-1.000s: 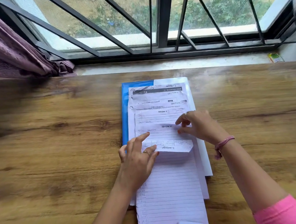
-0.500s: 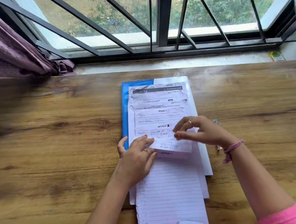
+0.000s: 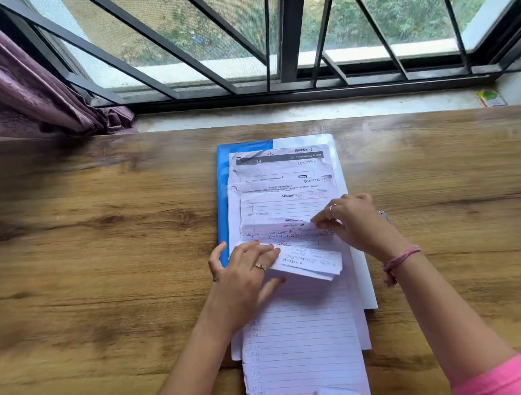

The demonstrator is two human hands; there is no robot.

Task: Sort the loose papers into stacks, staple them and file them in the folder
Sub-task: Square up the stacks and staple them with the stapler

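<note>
A: Where do the papers (image 3: 287, 214) sit?

B: Fanned in an overlapping pile on the blue folder (image 3: 222, 199), mid-bench (image 3: 105, 250), under the barred window (image 3: 274, 30). A long ruled sheet (image 3: 303, 346) trails toward the person.

A: The hands?

B: Left hand (image 3: 242, 276) has its fingertips pressing a small folded slip (image 3: 308, 262) turned back on itself, thumb spread clear. Right hand (image 3: 354, 222) pinches the edge of a sheet further up the pile between thumb and forefinger, the grip closed on paper.

A: How will the stuff handle?

B: Judged from the look: thin, light, floppy. Several top edges look curled and creased, so likely easy to tear. Sheets would slide over one another and over the slick folder cover.

A: Where to take hold?

B: Best by a free corner or side edge, one hand flat on the rest to pin them. Square each set before stapling.

A: Stapler?

B: Something small and metallic shows just past the right hand; possibly it, too hidden to say.
</note>
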